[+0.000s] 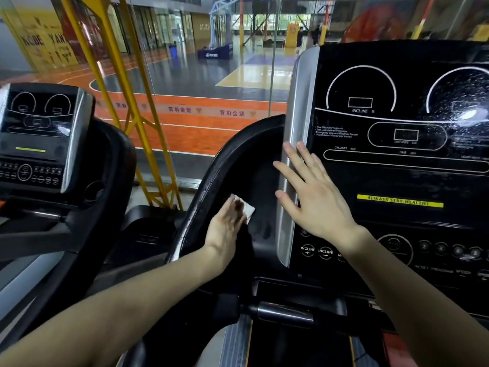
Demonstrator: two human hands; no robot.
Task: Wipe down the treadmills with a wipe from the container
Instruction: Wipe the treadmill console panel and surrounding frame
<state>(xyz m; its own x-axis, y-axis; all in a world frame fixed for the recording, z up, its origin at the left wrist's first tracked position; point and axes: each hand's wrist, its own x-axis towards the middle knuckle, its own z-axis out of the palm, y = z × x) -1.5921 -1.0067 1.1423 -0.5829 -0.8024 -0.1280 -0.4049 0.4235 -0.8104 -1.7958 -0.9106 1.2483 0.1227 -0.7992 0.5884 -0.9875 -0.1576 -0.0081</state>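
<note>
I stand at a treadmill whose black console (397, 165) fills the right half of the view. My left hand (225, 226) presses a small white wipe (247, 207) against the black side tray (238, 168) left of the console; its fingers lie flat over the wipe. My right hand (315, 192) is spread with straight fingers, resting on the console's silver edge strip (293, 123) and the black panel. A second treadmill console (39, 136) stands at the left. The wipe container is not in view.
A glass wall with yellow steel posts (127, 83) stands just beyond the treadmills; a basketball court lies behind it. A chrome grip bar (283, 312) sits below the console. The console's upper right is speckled with droplets or dust (460, 96).
</note>
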